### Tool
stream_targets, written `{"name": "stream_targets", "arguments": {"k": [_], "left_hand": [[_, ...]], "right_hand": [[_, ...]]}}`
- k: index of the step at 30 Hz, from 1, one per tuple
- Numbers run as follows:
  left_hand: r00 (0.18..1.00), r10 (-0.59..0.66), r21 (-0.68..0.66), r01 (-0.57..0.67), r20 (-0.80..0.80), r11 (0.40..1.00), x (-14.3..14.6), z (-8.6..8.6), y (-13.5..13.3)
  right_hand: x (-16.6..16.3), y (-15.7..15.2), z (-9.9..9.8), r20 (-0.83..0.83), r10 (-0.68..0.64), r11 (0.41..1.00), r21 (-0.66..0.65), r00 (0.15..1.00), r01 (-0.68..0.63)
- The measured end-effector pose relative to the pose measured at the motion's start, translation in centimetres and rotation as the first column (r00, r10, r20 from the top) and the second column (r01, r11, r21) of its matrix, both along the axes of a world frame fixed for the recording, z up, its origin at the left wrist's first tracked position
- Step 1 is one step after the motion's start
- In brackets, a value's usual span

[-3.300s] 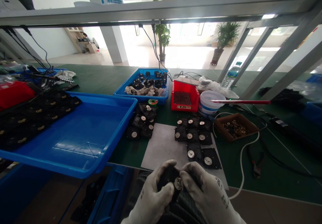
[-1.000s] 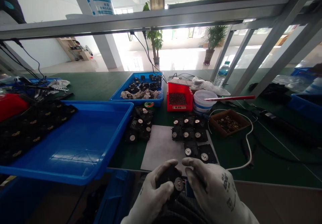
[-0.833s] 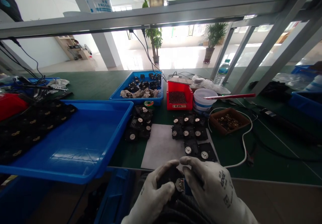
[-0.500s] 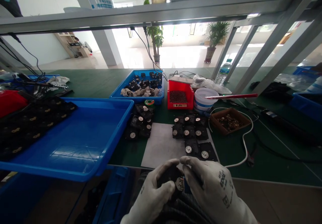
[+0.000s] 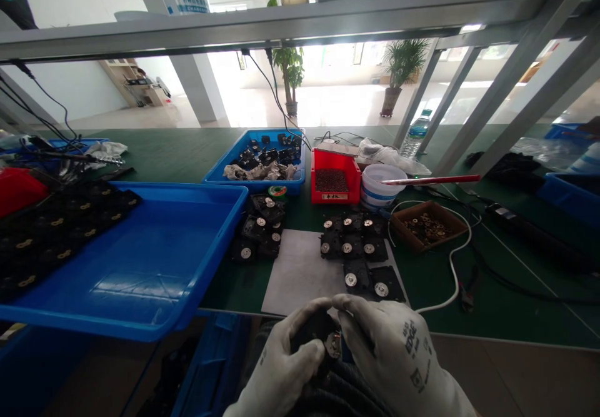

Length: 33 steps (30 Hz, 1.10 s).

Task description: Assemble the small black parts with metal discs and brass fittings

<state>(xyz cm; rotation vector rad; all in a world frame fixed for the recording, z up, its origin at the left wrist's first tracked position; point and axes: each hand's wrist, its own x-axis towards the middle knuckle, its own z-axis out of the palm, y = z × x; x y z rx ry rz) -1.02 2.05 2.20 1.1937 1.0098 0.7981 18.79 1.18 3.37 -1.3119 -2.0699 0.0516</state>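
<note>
Both my hands wear white gloves and meet just below the table's front edge. My left hand (image 5: 281, 367) is wrapped round a small black part (image 5: 315, 331) with a round silver disc (image 5: 333, 344) on it. My right hand (image 5: 391, 357) is closed on the same part from the right, its fingers pinching at the disc. Right in front of them a grey mat (image 5: 304, 273) carries several like black parts (image 5: 352, 247) with silver discs. A second heap of such black parts (image 5: 260, 229) lies left of the mat.
A big blue tray (image 5: 154, 261) holding a black sheet (image 5: 56, 229) fills the left. Behind the mat stand a smaller blue tray (image 5: 234, 170), a red bin (image 5: 335, 182), a white tub (image 5: 387, 185) and a brown box (image 5: 429, 226). A white cable (image 5: 452, 267) curls at the right.
My hands stay on the black part at the table edge; the fingers of my right hand shift slightly over the disc. The view has tilted a little.
</note>
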Motion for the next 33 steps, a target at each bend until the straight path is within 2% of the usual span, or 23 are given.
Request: {"name": "stream_targets", "arguments": {"k": [11,17,21,24,27,30,31,33], "left_hand": [[0.999,-0.009,0.017,0.01,-0.046,1.0,-0.3,-0.1,0.2],[0.998,-0.005,0.02,0.007,-0.059,1.0,-0.3,-0.1,0.3],[0.997,0.02,0.019,-0.018,-0.077,1.0,-0.8,0.0,0.5],[0.981,0.115,0.082,-0.103,-0.157,0.991,-2.2,-0.5,1.7],[0.932,0.212,0.151,-0.173,-0.296,0.973,-4.5,-2.0,3.7],[0.815,0.364,0.275,-0.262,-0.45,0.925,-6.6,-3.6,5.6],[0.756,0.443,0.367,-0.285,-0.483,0.886,-7.1,-4.1,6.0],[0.617,0.612,0.59,-0.279,-0.495,0.758,-7.7,-4.7,6.2]], "right_hand": [[-0.4,0.3,-0.1,0.026,-0.022,0.999,0.028,0.999,0.021],[-0.4,0.4,-0.4,0.016,-0.006,1.0,-0.01,1.0,0.006],[-0.3,0.6,-0.7,0.001,-0.049,0.996,0.079,0.999,0.049],[0.3,0.7,-0.9,-0.036,-0.116,0.982,0.147,0.993,0.12],[1.3,0.6,-1.2,-0.033,-0.169,0.972,0.161,0.985,0.172],[2.1,0.5,-1.6,-0.005,-0.191,0.965,0.182,0.982,0.188],[2.3,0.5,-1.7,-0.003,-0.193,0.965,0.181,0.981,0.191],[2.4,0.4,-1.9,-0.006,-0.202,0.966,0.164,0.979,0.2]]}}
